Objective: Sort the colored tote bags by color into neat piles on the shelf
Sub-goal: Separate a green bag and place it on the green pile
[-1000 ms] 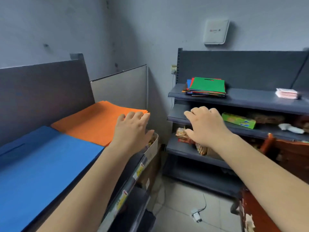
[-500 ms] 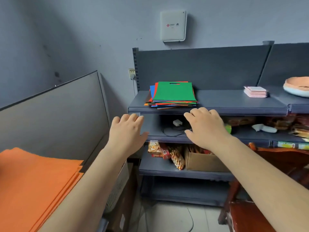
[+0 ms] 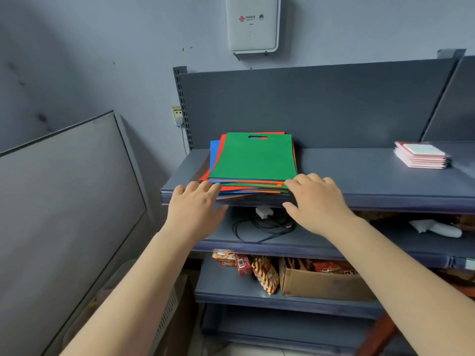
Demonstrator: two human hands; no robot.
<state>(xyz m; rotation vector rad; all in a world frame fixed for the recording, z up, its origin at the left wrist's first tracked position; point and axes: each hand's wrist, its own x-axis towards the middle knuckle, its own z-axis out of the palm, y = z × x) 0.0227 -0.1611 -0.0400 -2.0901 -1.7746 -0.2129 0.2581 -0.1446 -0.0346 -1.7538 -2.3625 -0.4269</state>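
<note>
Green non-woven fabric is seen on the topmost tote bag [image 3: 253, 156], which lies flat with its cut-out handle turned toward the back panel, on a mixed stack of tote bags [image 3: 246, 187] in red, blue, orange and green. The stack is placed at the left end of the top grey shelf [image 3: 359, 176], its front edges slightly overhanging the shelf lip. The left hand [image 3: 194, 208] is held palm down with fingers straight and relaxed, its fingertips touching the stack's front left corner; nothing is gripped. The right hand [image 3: 314, 201] is likewise spread palm down, fingers laid against the stack's front right corner, thumb hanging below the shelf edge, nothing clasped. A small pile of pink packets [image 3: 421, 154] is set well apart on the right of the same shelf. A white charger with a black cable [image 3: 262, 222] lies on the shelf below, and snack packets [image 3: 264, 274] beside a cardboard box [image 3: 323, 285] are kept lower still. A white wall box [image 3: 253, 23] is mounted above
</note>
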